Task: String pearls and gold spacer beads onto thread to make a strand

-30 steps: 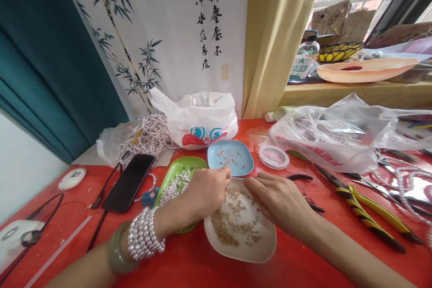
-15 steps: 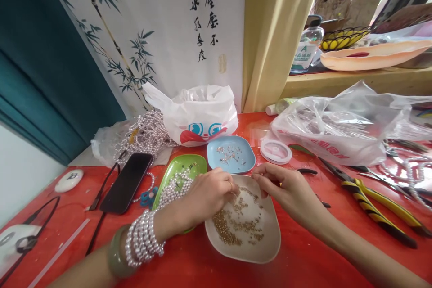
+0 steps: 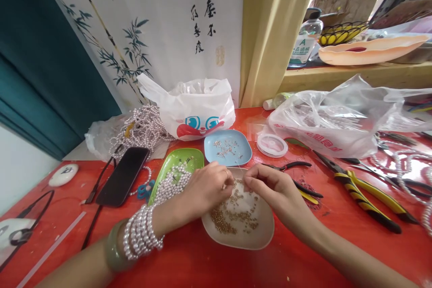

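Observation:
My left hand (image 3: 205,189) and my right hand (image 3: 270,189) meet fingertip to fingertip above a beige dish (image 3: 256,238) of small gold beads (image 3: 232,216). Both hands are pinched shut; what they pinch is too small to make out. My left wrist wears wound pearl strands (image 3: 140,234) and a green bangle (image 3: 113,249). A green dish (image 3: 173,162) with pearl strings lies under my left hand, and a blue dish (image 3: 227,147) of tiny metal parts sits just behind.
A black phone (image 3: 123,175), loose pearl strings (image 3: 143,128) and a white printed bag (image 3: 195,108) lie at the back left. A thread spool (image 3: 272,145), a clear plastic bag (image 3: 334,121) and yellow-handled pliers (image 3: 367,198) lie to the right on the red table (image 3: 202,265).
My hands have closed in on each other over the beige dish; the right hand rose from the dish rim to a pinch by the left fingertips. The view dipped slightly.

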Tool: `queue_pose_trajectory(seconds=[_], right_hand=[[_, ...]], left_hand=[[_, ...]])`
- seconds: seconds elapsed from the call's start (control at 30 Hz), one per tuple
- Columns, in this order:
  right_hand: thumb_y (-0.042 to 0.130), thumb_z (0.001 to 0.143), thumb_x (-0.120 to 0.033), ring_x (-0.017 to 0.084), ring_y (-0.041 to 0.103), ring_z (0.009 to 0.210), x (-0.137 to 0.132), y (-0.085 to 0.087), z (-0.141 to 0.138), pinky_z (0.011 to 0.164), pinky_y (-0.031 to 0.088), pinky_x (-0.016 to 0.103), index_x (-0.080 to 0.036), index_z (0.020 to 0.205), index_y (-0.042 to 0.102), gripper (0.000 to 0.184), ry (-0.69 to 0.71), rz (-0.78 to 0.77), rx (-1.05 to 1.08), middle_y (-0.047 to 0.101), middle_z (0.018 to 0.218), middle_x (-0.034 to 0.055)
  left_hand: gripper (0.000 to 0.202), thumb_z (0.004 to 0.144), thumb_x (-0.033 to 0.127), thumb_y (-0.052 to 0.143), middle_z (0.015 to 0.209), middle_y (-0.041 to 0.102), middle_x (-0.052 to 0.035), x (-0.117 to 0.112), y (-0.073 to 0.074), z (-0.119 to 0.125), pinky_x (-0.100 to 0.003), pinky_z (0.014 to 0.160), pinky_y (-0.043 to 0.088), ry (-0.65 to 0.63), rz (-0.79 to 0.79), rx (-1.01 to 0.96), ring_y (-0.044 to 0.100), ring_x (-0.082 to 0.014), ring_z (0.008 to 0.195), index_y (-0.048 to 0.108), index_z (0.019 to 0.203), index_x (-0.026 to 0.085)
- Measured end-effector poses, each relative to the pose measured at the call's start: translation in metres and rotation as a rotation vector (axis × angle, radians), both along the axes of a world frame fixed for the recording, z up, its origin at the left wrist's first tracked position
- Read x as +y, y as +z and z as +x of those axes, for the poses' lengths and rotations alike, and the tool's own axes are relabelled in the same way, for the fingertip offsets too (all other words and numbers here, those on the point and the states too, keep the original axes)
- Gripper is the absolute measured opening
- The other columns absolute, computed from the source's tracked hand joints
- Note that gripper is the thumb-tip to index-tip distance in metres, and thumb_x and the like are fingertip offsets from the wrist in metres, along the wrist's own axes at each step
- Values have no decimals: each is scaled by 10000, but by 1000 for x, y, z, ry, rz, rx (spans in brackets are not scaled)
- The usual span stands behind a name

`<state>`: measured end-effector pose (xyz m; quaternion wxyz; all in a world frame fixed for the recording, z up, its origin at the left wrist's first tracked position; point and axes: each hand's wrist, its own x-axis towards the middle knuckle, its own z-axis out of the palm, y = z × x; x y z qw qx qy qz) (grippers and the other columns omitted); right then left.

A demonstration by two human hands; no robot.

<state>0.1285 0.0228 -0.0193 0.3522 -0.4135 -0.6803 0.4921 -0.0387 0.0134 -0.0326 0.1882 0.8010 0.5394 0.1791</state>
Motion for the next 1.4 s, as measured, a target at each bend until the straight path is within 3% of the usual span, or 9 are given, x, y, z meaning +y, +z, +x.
queue_pose_trajectory(seconds=[0.17, 0.33, 0.67, 1.17, 1.3, 1.4], right_hand=[[490, 735, -305, 85, 451, 449, -8, -5, -6, 450, 380, 215, -166, 615, 500, 183, 59, -227, 146, 491, 521, -28], [481, 718, -261, 69, 390, 398, -10, -11, -6, 420, 324, 204, -175, 565, 454, 177, 42, -210, 143, 425, 446, -60], [433, 670, -174, 68, 351, 426, -11, -11, -5, 423, 289, 203, -179, 548, 432, 122, 50, -164, 131, 387, 494, -62], [427, 670, -160, 67, 345, 430, -10, -13, -7, 419, 275, 196, -176, 554, 444, 118, 57, -154, 66, 387, 487, -60], [437, 710, -182, 70, 369, 430, -7, -14, -9, 435, 308, 201, -177, 565, 451, 145, 47, -118, 31, 403, 496, -55], [443, 766, -232, 75, 392, 426, -5, -14, -9, 445, 335, 206, -177, 620, 481, 161, 46, -60, 7, 410, 496, -56]], left_hand=[[82, 709, 215, 575, 708, 613, -24, -3, 8, -4, -251, 606, 442, 179, -387, -771, 548, -116, 635, 583, 730, 136], [133, 646, 203, 661, 738, 633, -42, -1, 5, -4, -245, 629, 451, 231, -525, -1055, 572, -118, 675, 616, 747, 130], [108, 647, 171, 677, 731, 616, -25, 0, 6, -5, -186, 568, 422, 256, -638, -1241, 536, -68, 612, 617, 724, 124], [127, 637, 188, 696, 739, 626, -35, -1, 5, -5, -188, 590, 404, 258, -644, -1223, 543, -80, 650, 639, 732, 125], [153, 645, 220, 690, 765, 645, -39, -1, 6, -5, -209, 605, 420, 244, -608, -1187, 562, -94, 653, 646, 766, 136], [206, 675, 241, 659, 793, 661, -51, 0, 10, -7, -246, 653, 443, 237, -454, -1017, 585, -126, 700, 636, 857, 146]])
